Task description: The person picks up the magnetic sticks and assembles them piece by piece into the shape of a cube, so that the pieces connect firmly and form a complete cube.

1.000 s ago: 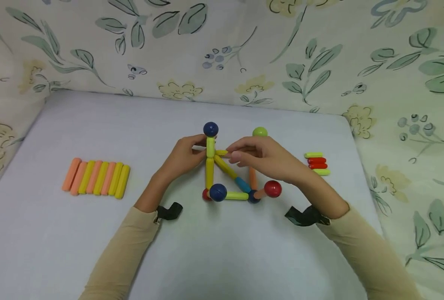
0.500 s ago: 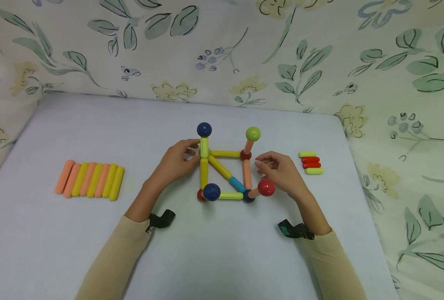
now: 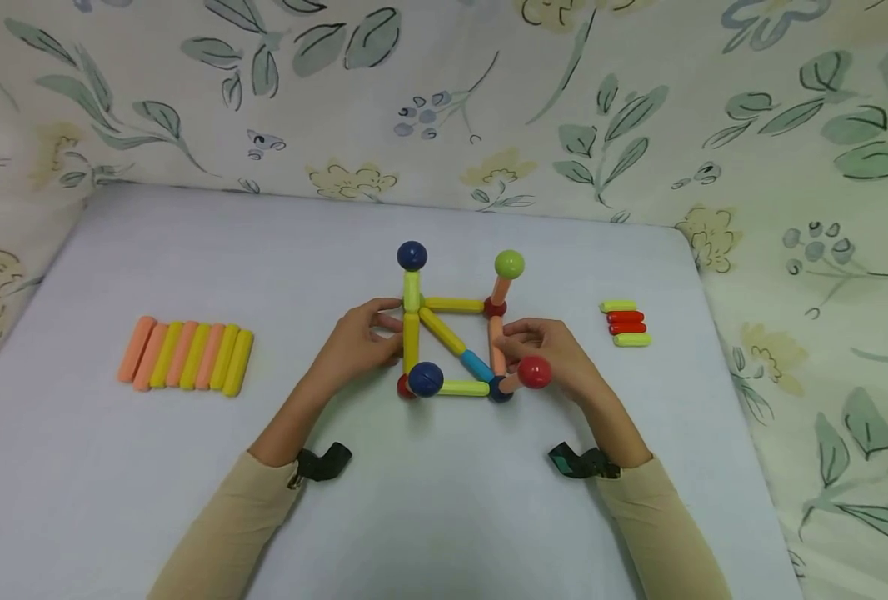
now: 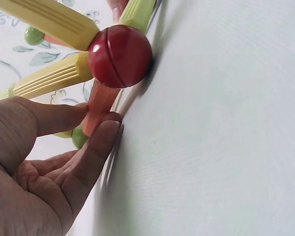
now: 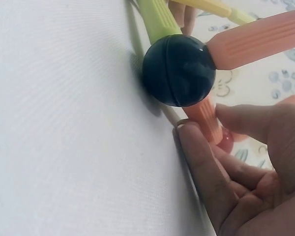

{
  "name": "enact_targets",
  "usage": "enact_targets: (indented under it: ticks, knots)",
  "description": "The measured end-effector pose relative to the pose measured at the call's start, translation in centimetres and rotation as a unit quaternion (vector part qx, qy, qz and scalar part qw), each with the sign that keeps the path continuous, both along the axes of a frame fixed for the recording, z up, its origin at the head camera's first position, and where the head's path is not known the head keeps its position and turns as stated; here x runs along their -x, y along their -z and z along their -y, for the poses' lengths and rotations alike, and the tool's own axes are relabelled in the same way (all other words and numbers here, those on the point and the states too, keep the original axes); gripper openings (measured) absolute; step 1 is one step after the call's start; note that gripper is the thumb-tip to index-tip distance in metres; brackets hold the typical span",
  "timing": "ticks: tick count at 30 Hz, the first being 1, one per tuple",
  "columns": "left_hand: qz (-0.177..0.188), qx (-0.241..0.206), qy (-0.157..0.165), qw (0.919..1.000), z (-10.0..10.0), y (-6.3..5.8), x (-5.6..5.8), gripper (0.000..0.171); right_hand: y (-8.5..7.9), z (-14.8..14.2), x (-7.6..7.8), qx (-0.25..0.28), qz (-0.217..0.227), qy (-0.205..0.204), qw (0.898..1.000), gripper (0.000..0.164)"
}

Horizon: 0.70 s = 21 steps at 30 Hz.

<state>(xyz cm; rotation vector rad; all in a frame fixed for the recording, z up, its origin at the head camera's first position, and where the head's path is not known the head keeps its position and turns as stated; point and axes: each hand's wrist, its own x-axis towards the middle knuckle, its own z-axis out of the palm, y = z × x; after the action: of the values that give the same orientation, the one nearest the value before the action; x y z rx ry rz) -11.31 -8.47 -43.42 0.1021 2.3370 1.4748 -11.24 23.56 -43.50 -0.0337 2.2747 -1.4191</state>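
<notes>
Eight orange and yellow rods (image 3: 185, 356) lie side by side on the white table (image 3: 444, 517). Four red and lime rods (image 3: 627, 317) lie farther right. Floral cloth (image 3: 444, 175) borders the table.

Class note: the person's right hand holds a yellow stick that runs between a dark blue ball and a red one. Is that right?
The colour is wrong: the right hand holds an orange stick, as the right wrist view shows. It does run between a dark blue ball and a red ball.

Balls (image 3: 411, 256) are navy, red and lime, the tabletop (image 3: 429, 525) white, the backdrop cloth (image 3: 444, 92) leaf-patterned.
</notes>
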Motion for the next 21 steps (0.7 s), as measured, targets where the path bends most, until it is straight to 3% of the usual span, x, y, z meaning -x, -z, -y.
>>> enact_targets:
  ticks: [11, 21]
  knots:
    - [-0.022, 0.016, -0.019, 0.9995, -0.44, 0.64, -0.08, 0.066, 0.04, 0.33, -0.19, -0.011, 0.000, 0.022, 1.000, 0.044]
    - [-0.024, 0.014, -0.020, 0.9994, -0.50, 0.33, -0.16, 0.065, 0.09, 0.45, -0.21, -0.017, -0.006, 0.019, 1.000, 0.048]
